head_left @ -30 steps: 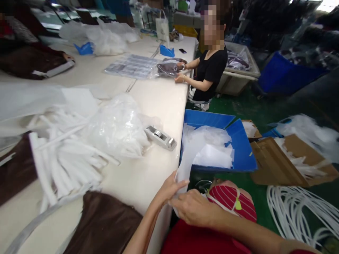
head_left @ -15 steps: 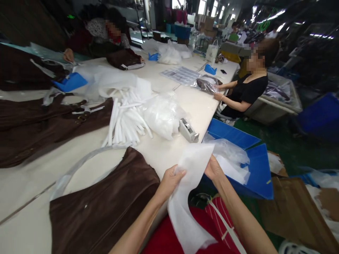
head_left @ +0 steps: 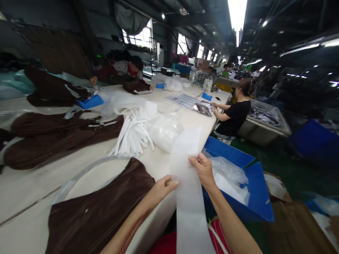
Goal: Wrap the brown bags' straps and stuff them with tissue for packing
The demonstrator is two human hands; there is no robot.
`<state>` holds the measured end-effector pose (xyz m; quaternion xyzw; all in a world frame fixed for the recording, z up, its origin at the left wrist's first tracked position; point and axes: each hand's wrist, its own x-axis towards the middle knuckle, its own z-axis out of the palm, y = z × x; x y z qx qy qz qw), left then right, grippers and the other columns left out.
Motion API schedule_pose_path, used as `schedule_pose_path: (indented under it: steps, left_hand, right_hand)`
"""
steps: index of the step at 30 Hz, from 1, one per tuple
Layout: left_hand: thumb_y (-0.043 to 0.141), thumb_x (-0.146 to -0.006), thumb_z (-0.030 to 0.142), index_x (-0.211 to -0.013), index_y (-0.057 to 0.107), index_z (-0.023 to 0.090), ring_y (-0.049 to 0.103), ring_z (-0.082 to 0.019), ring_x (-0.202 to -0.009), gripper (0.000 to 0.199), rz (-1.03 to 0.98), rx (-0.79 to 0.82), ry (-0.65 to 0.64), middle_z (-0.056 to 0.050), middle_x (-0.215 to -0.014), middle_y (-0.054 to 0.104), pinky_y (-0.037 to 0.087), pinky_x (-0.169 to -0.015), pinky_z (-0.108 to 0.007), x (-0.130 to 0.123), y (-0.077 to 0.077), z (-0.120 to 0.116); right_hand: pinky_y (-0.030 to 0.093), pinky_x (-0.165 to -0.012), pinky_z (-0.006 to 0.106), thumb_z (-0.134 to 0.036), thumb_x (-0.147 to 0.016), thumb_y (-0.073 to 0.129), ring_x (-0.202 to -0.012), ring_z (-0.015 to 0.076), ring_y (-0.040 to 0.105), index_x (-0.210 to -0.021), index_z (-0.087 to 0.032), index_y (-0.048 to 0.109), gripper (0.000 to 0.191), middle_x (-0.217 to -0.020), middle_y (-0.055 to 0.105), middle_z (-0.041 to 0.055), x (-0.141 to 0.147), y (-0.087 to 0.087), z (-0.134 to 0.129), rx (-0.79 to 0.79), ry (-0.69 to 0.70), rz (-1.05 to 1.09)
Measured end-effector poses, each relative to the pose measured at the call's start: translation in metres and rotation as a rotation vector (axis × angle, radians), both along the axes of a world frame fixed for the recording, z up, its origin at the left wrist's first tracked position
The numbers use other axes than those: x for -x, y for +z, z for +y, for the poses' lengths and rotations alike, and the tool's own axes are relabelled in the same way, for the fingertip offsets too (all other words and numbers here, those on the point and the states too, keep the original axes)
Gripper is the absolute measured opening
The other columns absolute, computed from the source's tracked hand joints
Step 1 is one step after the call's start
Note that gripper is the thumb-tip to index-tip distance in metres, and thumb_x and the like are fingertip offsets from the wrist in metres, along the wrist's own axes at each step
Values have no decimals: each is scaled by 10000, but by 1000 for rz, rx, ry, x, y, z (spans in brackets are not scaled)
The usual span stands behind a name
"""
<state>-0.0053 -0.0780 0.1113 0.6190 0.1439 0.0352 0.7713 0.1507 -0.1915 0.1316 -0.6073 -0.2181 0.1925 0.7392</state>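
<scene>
A long strip of white sheet [head_left: 189, 197] hangs upright between my hands at the table's edge. My left hand [head_left: 162, 190] pinches its left edge, and my right hand [head_left: 203, 171] grips its right edge a little higher. A dark brown bag [head_left: 103, 211] with a pale wrapped strap [head_left: 76, 174] lies on the table to the left of my left hand. Beyond my hands are a pile of white rolls [head_left: 132, 135] and a bunched clear plastic bag [head_left: 165, 130].
A blue box [head_left: 261, 190] holding white sheets stands right of the table [head_left: 87, 176]. More brown bags [head_left: 63, 141] lie at the left. One person [head_left: 234, 111] handles a plastic-wrapped item [head_left: 203, 107] across the table; another person [head_left: 122, 67] leans over the far left side.
The white sheet has gone from curved to a straighter hanging strip. My right hand has moved left and nearer my left hand. The view has tilted up.
</scene>
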Motion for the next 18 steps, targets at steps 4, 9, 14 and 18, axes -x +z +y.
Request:
schedule_pose_path:
  steps: [4,9,14,18]
  left_hand:
    - [759,-731,508,-1122,673,135,682,-213,-812,546,-143,129,352,-102,-990,739,543,-757,-317,-4,39,11]
    - [829,-659,457,-1023,698,109,663,-198,-710,520,-207,134,659,-85,-882,743,546,-658,-297,3,40,13]
    - [772,-721,501,-1024,710,106,667,-208,-694,502,-181,160,619,-87,-825,744,549,-658,-310,21,25,13]
    - [701,-765,574,-984,710,88,653,-204,-661,533,-129,130,610,-99,-803,733,538,-628,-299,27,16,16]
  right_hand:
    - [378,-529,226,-501,-717,773,-573,105,450,-691,-196,557,375,-606,524,-50,22,-5,-4,134,94,-144]
    - [309,-485,216,-567,-743,733,-533,88,349,-651,-207,468,456,-572,406,-68,40,-1,-4,127,224,-76]
    - [316,-487,212,-581,-800,667,-525,90,345,-675,-205,487,435,-582,410,-60,42,7,11,-13,301,130]
    - [343,-488,208,-534,-731,756,-502,85,383,-723,-184,590,388,-554,458,-61,45,6,19,47,389,173]
